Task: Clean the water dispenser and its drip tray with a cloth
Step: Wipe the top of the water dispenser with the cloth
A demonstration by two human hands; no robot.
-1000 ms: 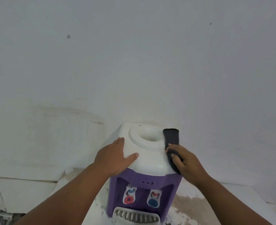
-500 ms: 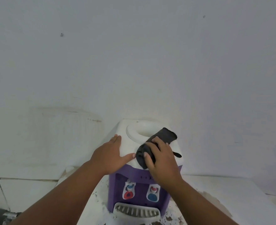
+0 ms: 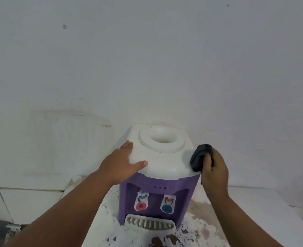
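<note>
A small purple water dispenser [image 3: 154, 182] with a white top and a round bottle well stands on a worn white surface against the wall. Its white slotted drip tray [image 3: 149, 224] sits at the front base, below a red tap and a blue tap. My left hand [image 3: 120, 164] lies flat on the top's front left corner, fingers spread. My right hand [image 3: 214, 172] grips a bunched dark grey cloth [image 3: 199, 156] pressed against the top's right edge.
The stand's surface [image 3: 254, 211] has peeling white paint with brown patches around the dispenser. A white wall [image 3: 147, 68] rises directly behind. White tiled panels [image 3: 31, 196] sit lower left, and dark floor shows at the far left bottom.
My right hand has swept the cloth from the front middle of the white top out to its right edge, bunching it. My left hand has stayed on the left corner.
</note>
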